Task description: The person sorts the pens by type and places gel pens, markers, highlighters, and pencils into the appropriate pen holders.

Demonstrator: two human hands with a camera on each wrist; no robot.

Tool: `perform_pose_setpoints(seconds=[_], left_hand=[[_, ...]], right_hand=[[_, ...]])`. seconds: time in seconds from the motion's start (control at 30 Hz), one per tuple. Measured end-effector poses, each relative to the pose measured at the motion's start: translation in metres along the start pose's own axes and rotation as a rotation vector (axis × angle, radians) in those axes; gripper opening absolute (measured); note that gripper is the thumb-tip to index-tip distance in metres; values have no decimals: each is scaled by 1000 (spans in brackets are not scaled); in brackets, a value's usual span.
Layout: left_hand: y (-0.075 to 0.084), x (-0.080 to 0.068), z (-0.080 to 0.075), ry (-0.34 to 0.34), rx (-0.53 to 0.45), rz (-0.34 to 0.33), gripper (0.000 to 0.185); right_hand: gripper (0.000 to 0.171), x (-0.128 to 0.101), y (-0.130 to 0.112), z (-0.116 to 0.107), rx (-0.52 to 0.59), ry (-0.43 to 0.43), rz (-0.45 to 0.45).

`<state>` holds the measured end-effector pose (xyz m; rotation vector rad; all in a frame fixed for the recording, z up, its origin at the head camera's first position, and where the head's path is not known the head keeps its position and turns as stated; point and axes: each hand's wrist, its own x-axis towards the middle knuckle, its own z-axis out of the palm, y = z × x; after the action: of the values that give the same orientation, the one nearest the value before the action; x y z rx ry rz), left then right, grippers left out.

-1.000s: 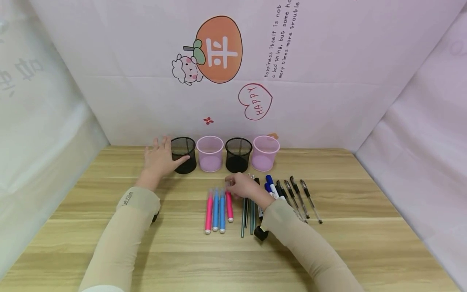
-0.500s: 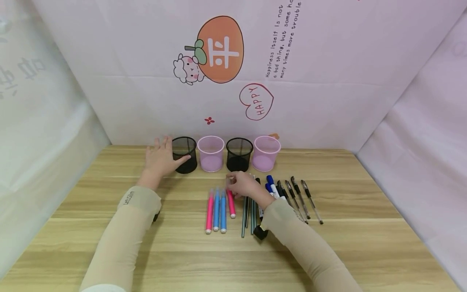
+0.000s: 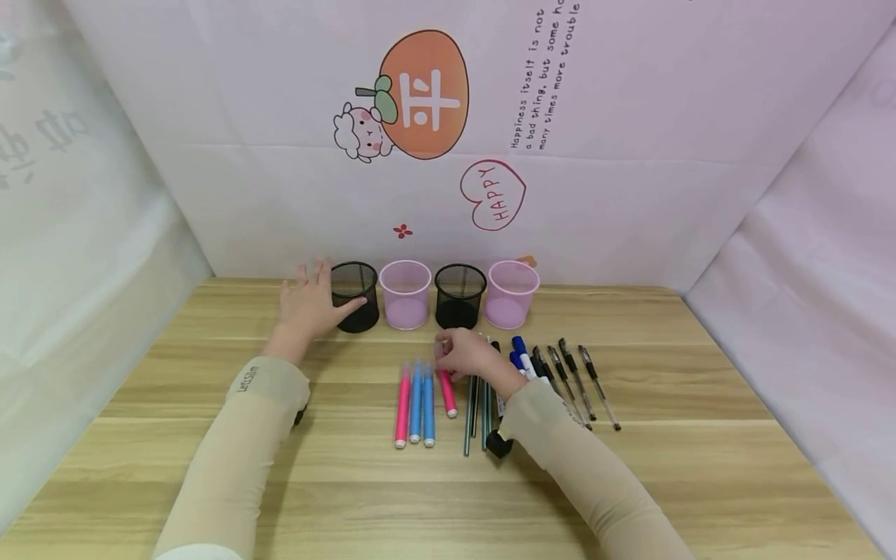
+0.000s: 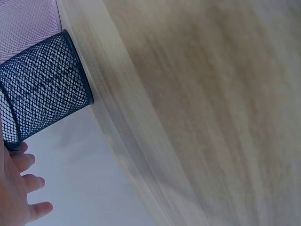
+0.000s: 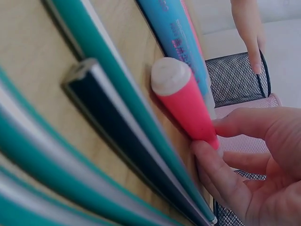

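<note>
My left hand [image 3: 308,305] rests at the leftmost black mesh pen cup [image 3: 361,317], its fingers straight and spread at the rim and side, with the thumb across the front. In the left wrist view, fingertips [image 4: 32,182] stick out past the rim of that cup [image 4: 47,84]. Between thumb and fingers, my right hand [image 3: 470,355] pinches a pink marker [image 3: 449,398] near its far end. The right wrist view has the marker's white end [image 5: 170,77] pointing toward the camera. Left of it lie two blue markers [image 3: 422,408] and another pink marker [image 3: 402,412].
Beside the black cup stand a pink mesh cup [image 3: 405,307], another black cup [image 3: 458,307] and another pink cup [image 3: 508,307]. Several green and black pencils [image 3: 468,424] lie beneath the right hand. Blue-capped markers [image 3: 523,355] and several gel pens [image 3: 598,385] lie further right.
The pink marker in my right hand has tilted, its near end swinging slightly right and away from the blue markers. My left hand stays at the black cup.
</note>
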<state>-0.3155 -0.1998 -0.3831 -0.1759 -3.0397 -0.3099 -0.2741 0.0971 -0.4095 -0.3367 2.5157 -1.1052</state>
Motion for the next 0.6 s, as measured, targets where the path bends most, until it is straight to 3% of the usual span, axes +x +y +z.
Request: perform_pose_setpoints(seconds=[0.4, 0.6], left_hand=[[1, -1, -2, -4, -3, -7, 114], [2, -2, -2, -9, -6, -5, 109]], right_hand=[[57, -1, 7, -7, 297, -43, 11], [57, -1, 13, -11, 383, -60, -1]])
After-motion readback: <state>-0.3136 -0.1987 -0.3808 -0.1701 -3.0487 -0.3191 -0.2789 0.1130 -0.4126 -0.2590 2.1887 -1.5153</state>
